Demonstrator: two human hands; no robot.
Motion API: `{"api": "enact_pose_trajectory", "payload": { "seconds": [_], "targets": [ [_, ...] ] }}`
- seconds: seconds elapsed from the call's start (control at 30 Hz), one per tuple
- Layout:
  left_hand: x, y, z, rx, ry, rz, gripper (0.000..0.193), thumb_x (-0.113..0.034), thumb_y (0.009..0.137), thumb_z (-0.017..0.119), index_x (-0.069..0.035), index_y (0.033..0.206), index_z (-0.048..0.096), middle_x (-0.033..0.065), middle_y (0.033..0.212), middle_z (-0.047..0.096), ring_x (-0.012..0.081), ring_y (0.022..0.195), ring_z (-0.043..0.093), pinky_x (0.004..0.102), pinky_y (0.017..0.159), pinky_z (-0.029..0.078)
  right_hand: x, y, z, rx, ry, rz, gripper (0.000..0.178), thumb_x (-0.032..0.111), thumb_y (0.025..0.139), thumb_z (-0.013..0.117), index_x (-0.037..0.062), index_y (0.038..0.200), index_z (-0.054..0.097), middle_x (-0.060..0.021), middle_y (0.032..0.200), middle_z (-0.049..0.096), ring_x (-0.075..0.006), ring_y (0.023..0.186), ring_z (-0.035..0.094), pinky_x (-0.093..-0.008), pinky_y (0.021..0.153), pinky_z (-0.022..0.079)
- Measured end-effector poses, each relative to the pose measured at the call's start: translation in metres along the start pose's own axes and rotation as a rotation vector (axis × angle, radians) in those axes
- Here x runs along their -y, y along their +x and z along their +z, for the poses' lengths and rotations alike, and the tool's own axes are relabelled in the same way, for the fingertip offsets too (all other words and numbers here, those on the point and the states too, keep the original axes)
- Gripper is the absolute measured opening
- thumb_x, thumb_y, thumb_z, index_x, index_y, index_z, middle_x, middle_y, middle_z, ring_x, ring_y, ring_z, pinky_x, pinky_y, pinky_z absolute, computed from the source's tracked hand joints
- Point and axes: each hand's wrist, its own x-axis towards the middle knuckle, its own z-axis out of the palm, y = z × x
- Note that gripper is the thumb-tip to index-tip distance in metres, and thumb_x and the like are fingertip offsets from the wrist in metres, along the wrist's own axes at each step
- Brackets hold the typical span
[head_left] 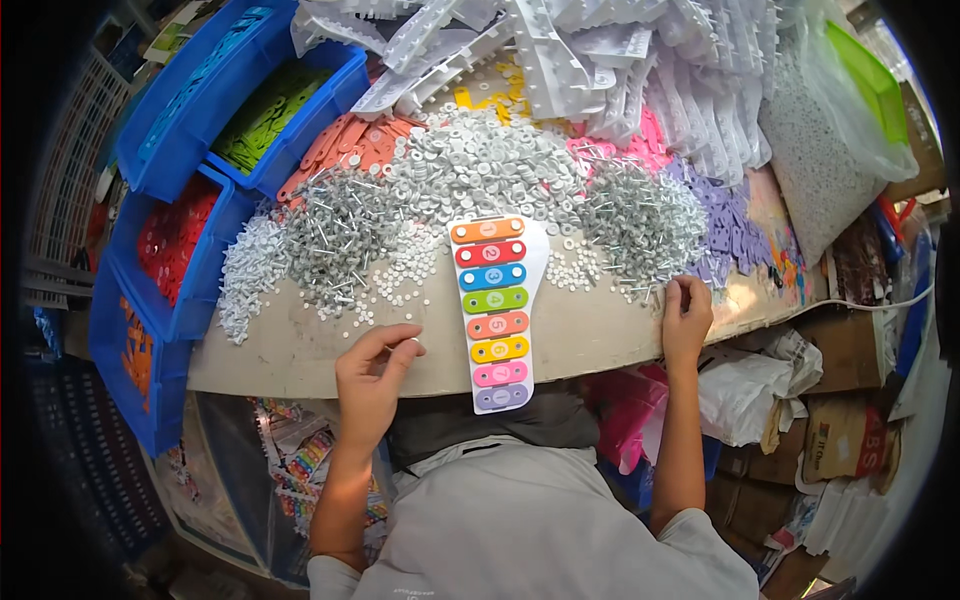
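Observation:
A toy xylophone (499,325) with a white base and a column of coloured bars lies upright in front of me, its lower end past the table's near edge. White round caps sit at the ends of its upper bars; dark holes show in the lower ones. To its left, my left hand (370,375) pinches a small white cap (418,346) between thumb and forefinger. My right hand (688,315) is closed at the near edge of the right pile of metal screws (640,220); whatever its fingertips hold is too small to make out.
White caps (480,165) are heaped mid-table, beside another screw pile (335,235) and small white pieces (255,265). Purple bars (725,225) lie right, coral bars (350,142) left. Blue bins (215,285) hold more bars. White plastic bases (560,60) stack behind; a filled clear bag (820,150) stands right.

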Motion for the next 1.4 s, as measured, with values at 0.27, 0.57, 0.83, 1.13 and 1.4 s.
{"api": "enact_pose_trajectory", "payload": {
  "seconds": [0.27,0.57,0.83,1.13,1.4],
  "targets": [
    [-0.003,0.001,0.010,0.110,-0.100,-0.164,0.015,-0.006,0.097,0.067,0.001,0.109,0.072,0.0065,0.087,0.074,0.0074,0.074,0.065,0.0204,0.060,0.046,0.000,-0.003,0.008,-0.089,0.074,0.237,0.016,0.015,0.103,0.057,-0.0005,0.101,0.062,-0.0059,0.082,0.061,-0.0148,0.075,0.055,-0.0291,0.071,0.046],
    [0.010,0.035,0.028,0.272,-0.501,-0.334,0.013,-0.009,0.098,0.066,0.001,0.107,0.069,0.0076,0.085,0.073,0.0085,0.068,0.064,0.0204,0.055,0.048,0.120,-0.009,0.021,0.030,0.410,-0.252,0.007,-0.004,0.094,0.065,-0.0009,0.099,0.062,-0.0107,0.098,0.065,-0.0207,0.092,0.062,-0.0324,0.085,0.049],
    [0.018,0.056,0.038,0.316,-0.441,-0.299,0.014,-0.011,0.098,0.068,0.001,0.105,0.070,0.0056,0.081,0.071,0.0059,0.066,0.060,0.0183,0.052,0.045,0.157,-0.007,0.049,0.284,0.436,-0.431,0.020,-0.010,0.081,0.072,-0.0003,0.096,0.063,-0.0135,0.094,0.067,-0.0337,0.090,0.063,-0.0412,0.080,0.052],
    [0.022,0.060,0.040,0.274,-0.118,-0.198,0.040,-0.017,0.097,0.071,0.001,0.128,0.052,0.0026,0.073,0.067,0.0057,0.060,0.057,0.0193,0.053,0.042,0.158,-0.012,0.047,0.518,0.574,0.078,0.020,0.015,0.096,0.071,0.0035,0.096,0.055,-0.0019,0.076,0.061,-0.0062,0.062,0.052,-0.0227,0.055,0.038],
    [0.009,0.084,0.041,0.505,-0.067,-0.392,0.060,-0.025,0.095,0.074,0.001,0.136,0.040,0.0004,0.066,0.059,0.0061,0.056,0.052,0.0224,0.048,0.035,0.147,0.008,0.047,0.983,0.761,0.596,0.027,0.030,0.100,0.066,0.0081,0.097,0.050,-0.0012,0.065,0.062,-0.0088,0.047,0.055,-0.0229,0.040,0.038]
  ]
}}
